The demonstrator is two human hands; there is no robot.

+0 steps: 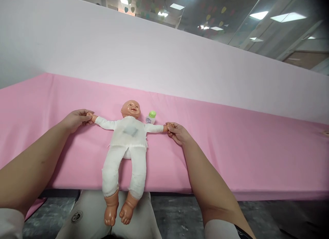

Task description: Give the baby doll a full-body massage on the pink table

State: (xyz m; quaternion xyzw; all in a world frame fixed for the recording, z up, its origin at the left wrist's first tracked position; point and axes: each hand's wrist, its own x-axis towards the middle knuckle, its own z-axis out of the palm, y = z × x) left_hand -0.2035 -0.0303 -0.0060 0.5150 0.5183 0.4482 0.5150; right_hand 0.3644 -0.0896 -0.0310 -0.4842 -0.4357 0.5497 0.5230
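Note:
A baby doll in a white cloth suit lies on its back on a pink-covered table, its bare feet hanging past the front edge. Its arms are stretched out to both sides. My left hand is closed around the doll's hand on the left. On the other side, my right hand pinches the doll's other hand between thumb and fingers. Beside the doll's head and shoulder sits a small clear bottle with a green cap. A greyish patch marks the doll's chest.
Behind the table runs a white wall, with glass above it reflecting ceiling lights. My legs in light trousers are close to the table's front edge, above a dark grey floor. Something small and skin-toned shows at the far right edge.

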